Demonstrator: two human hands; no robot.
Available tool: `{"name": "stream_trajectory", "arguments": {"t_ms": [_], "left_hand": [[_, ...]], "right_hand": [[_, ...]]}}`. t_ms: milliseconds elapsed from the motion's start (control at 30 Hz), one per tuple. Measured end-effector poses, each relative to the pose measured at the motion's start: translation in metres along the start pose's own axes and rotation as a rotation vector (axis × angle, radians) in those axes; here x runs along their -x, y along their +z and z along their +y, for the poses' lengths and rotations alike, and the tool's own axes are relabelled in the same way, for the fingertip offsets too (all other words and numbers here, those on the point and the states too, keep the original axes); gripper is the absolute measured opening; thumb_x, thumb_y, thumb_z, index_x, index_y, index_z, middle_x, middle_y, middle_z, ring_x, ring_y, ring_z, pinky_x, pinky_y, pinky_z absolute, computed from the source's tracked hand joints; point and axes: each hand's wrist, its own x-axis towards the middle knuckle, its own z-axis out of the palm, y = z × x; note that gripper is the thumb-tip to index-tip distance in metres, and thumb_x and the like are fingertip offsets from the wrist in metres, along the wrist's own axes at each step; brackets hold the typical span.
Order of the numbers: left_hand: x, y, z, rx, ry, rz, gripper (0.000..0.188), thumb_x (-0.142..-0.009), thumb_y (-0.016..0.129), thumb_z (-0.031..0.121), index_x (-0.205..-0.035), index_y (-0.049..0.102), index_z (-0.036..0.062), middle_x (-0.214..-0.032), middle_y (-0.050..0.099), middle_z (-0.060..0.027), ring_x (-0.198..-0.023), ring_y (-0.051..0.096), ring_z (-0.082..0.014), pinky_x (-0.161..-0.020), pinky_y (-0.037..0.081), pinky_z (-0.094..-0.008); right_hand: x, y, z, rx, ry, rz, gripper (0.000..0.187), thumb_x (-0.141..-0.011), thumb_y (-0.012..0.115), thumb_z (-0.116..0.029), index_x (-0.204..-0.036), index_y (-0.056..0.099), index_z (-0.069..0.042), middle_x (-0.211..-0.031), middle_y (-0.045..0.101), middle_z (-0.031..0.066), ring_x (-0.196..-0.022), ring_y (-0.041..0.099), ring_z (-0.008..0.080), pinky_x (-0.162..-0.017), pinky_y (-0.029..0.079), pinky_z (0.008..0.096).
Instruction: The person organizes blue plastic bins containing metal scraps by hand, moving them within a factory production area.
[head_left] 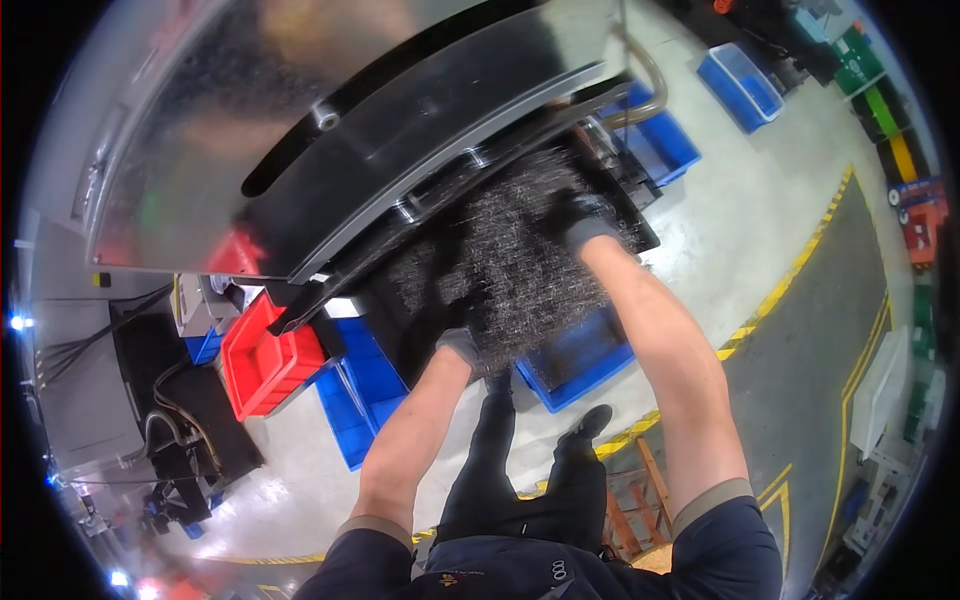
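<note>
A tangled heap of thin metal shavings (530,255) fills a wide black tray (385,305) below a large machine. My left hand (460,338), in a dark glove with a grey cuff, is at the heap's near left edge. Farther off, my right hand (584,222), gloved the same way, reaches into the right side of the shavings. Both sets of fingers merge with the dark heap, so their grip cannot be made out. Under the tray's near edge stands a blue bin (578,362) with dark contents.
The machine's curved metal cover (400,150) overhangs the tray's far side. Left of it are a red crate (268,355) and blue bins (350,390). More blue bins (740,88) stand at the far right. Yellow-black floor tape (790,280) runs along the right; a wooden stand (640,500) is behind me.
</note>
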Motion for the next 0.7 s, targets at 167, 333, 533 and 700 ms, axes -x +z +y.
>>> {"name": "stream_trajectory", "arguments": {"t_ms": [167,333,533,700], "left_hand": [[0.015,-0.023,-0.005,-0.823,0.055,-0.002,0.038,-0.093,0.037,0.024,-0.122,0.048,0.0016,-0.117,0.054,-0.0109,-0.104,0.052,-0.0215,-0.09,0.042,-0.0293],[-0.004,0.013,0.077,1.048,-0.274,0.215,0.038,-0.092,0.043,0.025,-0.122,0.047,0.0031,-0.115,0.054,-0.0095,-0.101,0.052,-0.0228,-0.091,0.041,-0.0302],[0.017,-0.003,0.112,1.17,-0.334,0.225,0.033,-0.091,0.046,0.018,-0.12,0.048,0.0035,-0.113,0.054,-0.0113,-0.098,0.052,-0.0247,-0.088,0.043,-0.0329],[0.015,-0.001,0.139,1.608,-0.727,0.312,0.032,-0.091,0.046,0.018,-0.119,0.048,0.0037,-0.11,0.056,-0.0107,-0.098,0.053,-0.0242,-0.087,0.043,-0.0318]], "right_hand": [[0.015,-0.008,-0.03,-0.041,-0.002,0.184,0.061,-0.075,0.053,-0.053,-0.114,0.056,-0.006,-0.119,0.052,0.0185,-0.111,0.048,0.0346,-0.096,0.037,0.0386],[0.02,-0.006,-0.001,0.004,0.052,0.01,0.072,-0.08,0.042,-0.057,-0.13,0.04,-0.005,-0.132,0.039,0.0201,-0.121,0.039,0.0353,-0.102,0.029,0.0408],[0.053,-0.022,-0.022,0.044,0.013,0.013,0.078,-0.079,0.041,-0.061,-0.132,0.036,-0.005,-0.138,0.031,0.0195,-0.126,0.032,0.0348,-0.104,0.025,0.0408],[0.039,0.015,0.025,-0.013,0.072,0.0,0.078,-0.077,0.043,-0.061,-0.132,0.037,-0.006,-0.137,0.033,0.018,-0.126,0.033,0.0335,-0.104,0.026,0.0413]]}}
